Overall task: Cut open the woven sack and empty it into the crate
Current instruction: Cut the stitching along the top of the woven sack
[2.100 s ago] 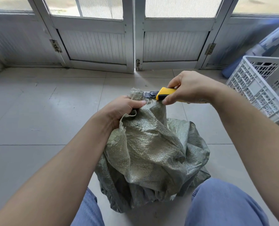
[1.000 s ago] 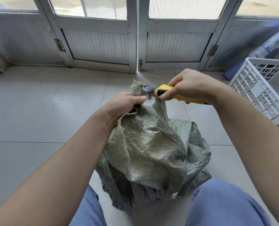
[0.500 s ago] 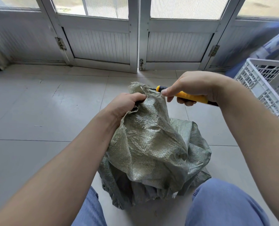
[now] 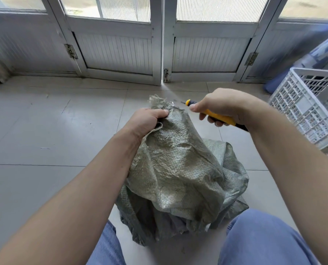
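A grey-green woven sack (image 4: 178, 173) stands on the tiled floor between my knees, its neck bunched and pulled upward. My left hand (image 4: 146, 121) is clenched around that neck just under the frayed top. My right hand (image 4: 222, 106) grips a yellow utility knife (image 4: 216, 116), whose tip points left, a little short of the sack's top edge. The white slatted plastic crate (image 4: 301, 104) sits on the floor at the right edge, tilted with its open side facing up. What the sack holds is hidden.
White double doors (image 4: 159, 44) close off the far side of the floor. A blue rolled object (image 4: 312, 56) leans behind the crate at the right. My two knees in blue jeans (image 4: 264, 238) flank the sack at the bottom.
The knife has drawn back to the right, off the sack's top, and its handle has swung down toward my wrist. My left hand has kept its hold on the neck.
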`<state>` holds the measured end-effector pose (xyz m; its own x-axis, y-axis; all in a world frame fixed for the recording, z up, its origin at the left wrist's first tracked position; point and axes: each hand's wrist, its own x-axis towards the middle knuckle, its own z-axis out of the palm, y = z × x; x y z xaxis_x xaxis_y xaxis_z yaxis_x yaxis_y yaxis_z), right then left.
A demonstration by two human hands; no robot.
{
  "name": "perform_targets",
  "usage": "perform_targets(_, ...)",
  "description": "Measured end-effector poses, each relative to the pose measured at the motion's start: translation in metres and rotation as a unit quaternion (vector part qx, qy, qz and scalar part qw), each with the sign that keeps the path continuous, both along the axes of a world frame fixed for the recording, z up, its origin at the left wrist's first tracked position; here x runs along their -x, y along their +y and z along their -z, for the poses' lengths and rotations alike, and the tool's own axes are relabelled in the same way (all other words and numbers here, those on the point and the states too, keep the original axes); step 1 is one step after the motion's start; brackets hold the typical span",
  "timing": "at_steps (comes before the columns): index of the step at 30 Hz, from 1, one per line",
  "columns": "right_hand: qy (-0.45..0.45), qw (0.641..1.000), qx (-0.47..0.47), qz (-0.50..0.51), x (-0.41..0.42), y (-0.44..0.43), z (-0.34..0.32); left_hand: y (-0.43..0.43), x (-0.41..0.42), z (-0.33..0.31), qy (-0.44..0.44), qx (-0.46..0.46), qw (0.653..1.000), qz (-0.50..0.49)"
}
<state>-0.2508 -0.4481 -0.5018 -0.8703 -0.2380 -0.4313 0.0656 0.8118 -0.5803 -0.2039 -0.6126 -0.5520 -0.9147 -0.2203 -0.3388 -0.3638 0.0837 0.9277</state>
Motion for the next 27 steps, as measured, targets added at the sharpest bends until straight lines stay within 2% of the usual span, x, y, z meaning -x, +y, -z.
perform_targets(3,0.025,0.998,0.034,0.046,0.002,0.007,0.001,-0.003,-0.001,0.002,0.001,0.020,1.000,-0.003)
perform_targets(10,-0.101,0.994,0.016,-0.042,0.000,0.003,-0.002,0.005,0.005,0.002,0.011,0.002,1.000,-0.013)
perform_targets(13,-0.102,0.994,0.009,-0.033,-0.001,0.000,0.002,0.004,0.006,0.003,0.009,-0.020,1.000,-0.018)
perform_targets(23,-0.078,0.996,0.024,-0.026,0.002,0.007,0.003,-0.002,0.004,0.006,0.000,0.021,1.000,-0.002)
perform_targets(27,-0.104,0.994,0.022,-0.029,0.000,0.006,0.003,0.003,0.004,0.005,0.003,0.009,1.000,0.007)
